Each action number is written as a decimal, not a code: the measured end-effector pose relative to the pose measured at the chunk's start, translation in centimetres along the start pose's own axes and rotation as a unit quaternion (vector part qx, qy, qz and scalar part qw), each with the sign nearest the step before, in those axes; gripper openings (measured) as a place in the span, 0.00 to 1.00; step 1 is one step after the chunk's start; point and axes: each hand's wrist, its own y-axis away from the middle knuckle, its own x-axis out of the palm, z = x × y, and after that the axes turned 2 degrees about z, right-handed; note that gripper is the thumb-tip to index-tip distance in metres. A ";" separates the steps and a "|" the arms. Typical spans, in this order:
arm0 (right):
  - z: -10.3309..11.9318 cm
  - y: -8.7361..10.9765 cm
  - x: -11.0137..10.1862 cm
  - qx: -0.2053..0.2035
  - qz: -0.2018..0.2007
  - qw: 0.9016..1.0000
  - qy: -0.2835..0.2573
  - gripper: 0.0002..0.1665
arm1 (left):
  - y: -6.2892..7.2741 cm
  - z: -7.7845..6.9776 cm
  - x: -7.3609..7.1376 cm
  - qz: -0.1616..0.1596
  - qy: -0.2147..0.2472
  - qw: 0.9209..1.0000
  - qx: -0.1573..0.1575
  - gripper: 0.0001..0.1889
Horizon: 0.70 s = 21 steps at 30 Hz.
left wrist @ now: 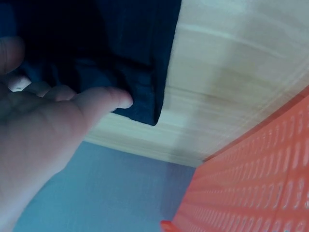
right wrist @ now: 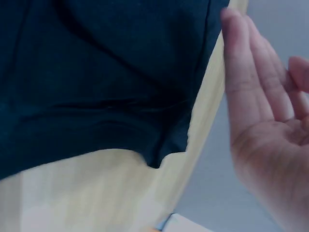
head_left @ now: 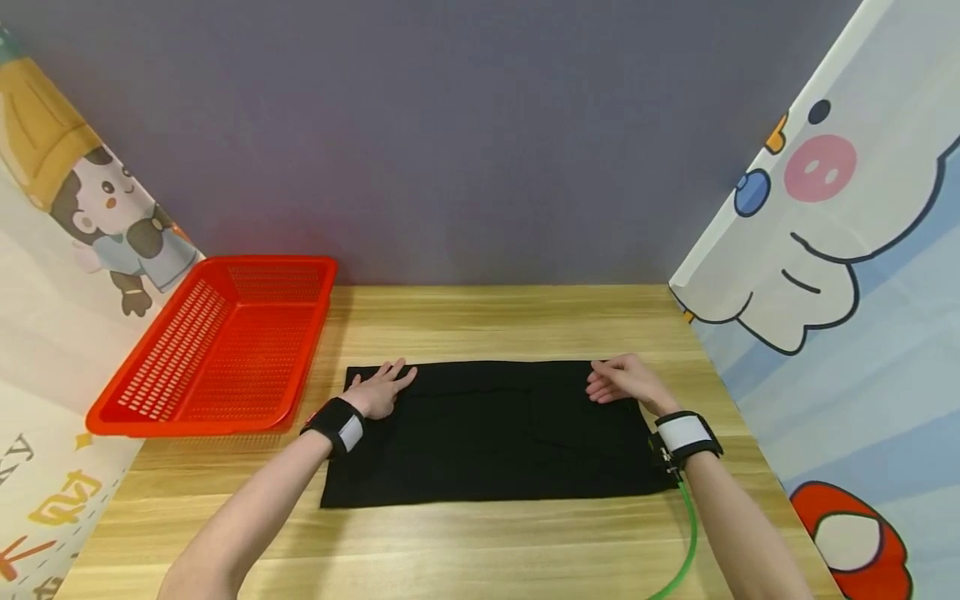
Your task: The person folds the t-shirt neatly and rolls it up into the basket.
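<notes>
A black cloth garment (head_left: pixel 480 450) lies spread flat in a wide rectangle on the table, faint seam lines showing across it. At its far left corner my left hand (head_left: pixel 381 392) rests with spread fingers. The left wrist view has a fingertip of that hand (left wrist: pixel 48 116) on the garment's stitched hem (left wrist: pixel 142 92). Near the far right corner is my right hand (head_left: pixel 626 382), fingers extended and nothing in them. In the right wrist view this hand (right wrist: pixel 265 106) overlaps the cloth's edge, and the garment's corner (right wrist: pixel 169 145) is wavy and slightly creased.
A red perforated plastic basket (head_left: pixel 300 400) stands to the left of the garment, with nothing in it. A grey panel (head_left: pixel 495 150) rises behind the wooden table (head_left: pixel 450 550). Cartoon-printed sheets (head_left: pixel 885 333) flank both sides. A green cable (head_left: pixel 688 542) trails from the right wrist strap.
</notes>
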 end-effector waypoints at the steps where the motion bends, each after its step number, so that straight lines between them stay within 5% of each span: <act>1: 0.4 -0.1 0.3 0.014 -0.003 1.000 0.015 0.31 | -0.1 0.0 0.0 -0.008 -0.005 1.000 0.003 0.32; 5: 1.8 -0.6 1.3 0.064 -0.015 0.996 0.065 0.31 | -0.5 -0.3 0.0 -0.076 -0.019 0.996 0.051 0.28; 10: 3.0 -0.8 2.4 0.100 -0.015 0.986 0.130 0.30 | -1.5 -0.8 0.3 -0.159 -0.015 0.973 0.168 0.21; 14: 3.6 -0.9 3.6 0.122 -0.021 0.971 0.207 0.28 | -1.7 -1.2 -0.2 -0.114 0.009 0.969 0.218 0.21; 18: 4.0 -0.8 4.9 0.132 -0.013 0.959 0.251 0.25 | -1.8 -1.3 -0.6 -0.042 0.031 0.977 0.208 0.29; 21: 4.2 -0.8 5.4 0.129 -0.001 0.957 0.261 0.26 | -2.0 -1.0 -0.6 -0.028 0.032 0.979 0.197 0.34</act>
